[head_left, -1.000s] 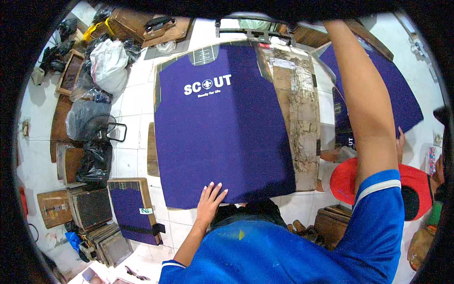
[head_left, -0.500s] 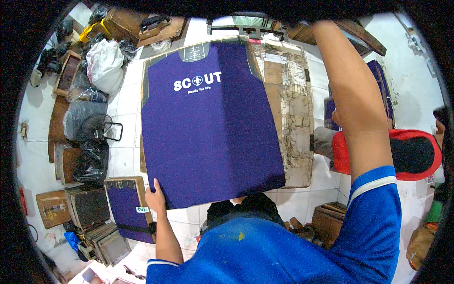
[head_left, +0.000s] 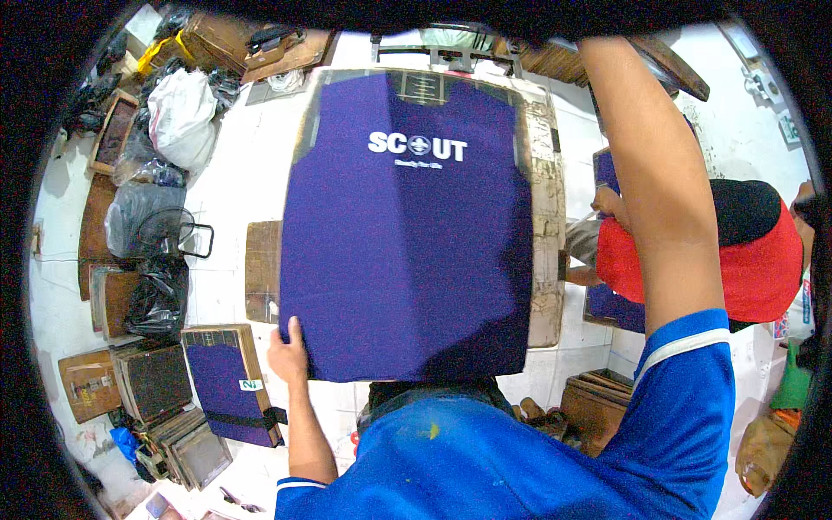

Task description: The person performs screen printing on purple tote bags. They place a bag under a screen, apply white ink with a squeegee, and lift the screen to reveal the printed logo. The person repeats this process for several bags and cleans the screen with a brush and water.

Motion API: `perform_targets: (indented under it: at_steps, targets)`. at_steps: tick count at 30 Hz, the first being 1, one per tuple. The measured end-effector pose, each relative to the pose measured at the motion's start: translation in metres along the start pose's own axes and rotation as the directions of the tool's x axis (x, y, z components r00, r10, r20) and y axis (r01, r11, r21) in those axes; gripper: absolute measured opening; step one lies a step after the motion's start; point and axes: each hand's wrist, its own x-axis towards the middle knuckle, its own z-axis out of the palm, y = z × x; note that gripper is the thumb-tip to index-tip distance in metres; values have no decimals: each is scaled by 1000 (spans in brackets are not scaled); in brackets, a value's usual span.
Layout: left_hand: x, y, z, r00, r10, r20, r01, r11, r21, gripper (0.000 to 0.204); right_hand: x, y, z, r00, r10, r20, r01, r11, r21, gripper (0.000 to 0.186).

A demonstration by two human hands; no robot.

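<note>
Lying straight ahead of the wearer, mid-view: purple fabric panel (head_left: 407, 251), spread flat over dark gridded board (head_left: 421, 87), w/ long axis near-to-far, i.e. directly away from torso. Hands well apart. Nearer one: L hand (head_left: 288, 354), at panel's L edge close to near L corner, thumb up along edge; can't tell if clamped on board or just resting there. From that hand, most of panel fwd & to the R. R arm (head_left: 656, 165) extended along R side toward far end, outside panel's R edge; R hand hidden past dark rim, so can't tell its state or contact. White lettering w/ round emblem (head_left: 418, 146) nr far end, upright as read from near side. Just past R edge: worn flaking board (head_left: 548, 234). By L edge: brown board (head_left: 263, 256). Further L: smaller purple-covered board (head_left: 217, 373), w/ black strap. Off R: co-worker in red & black (head_left: 771, 269), apart from panel.
</note>
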Motion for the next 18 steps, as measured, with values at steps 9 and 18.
perform_targets:
  at_steps: [9,18]
  targets:
    - [-13,32,16,898,177,402,-80,966,-246,63,15,3,3,1000,-20,23,19,999,47,89]
    - [-9,28,10,741,256,620,-101,956,-274,77,31,2,5,1000,7,18,-8,999,47,83]
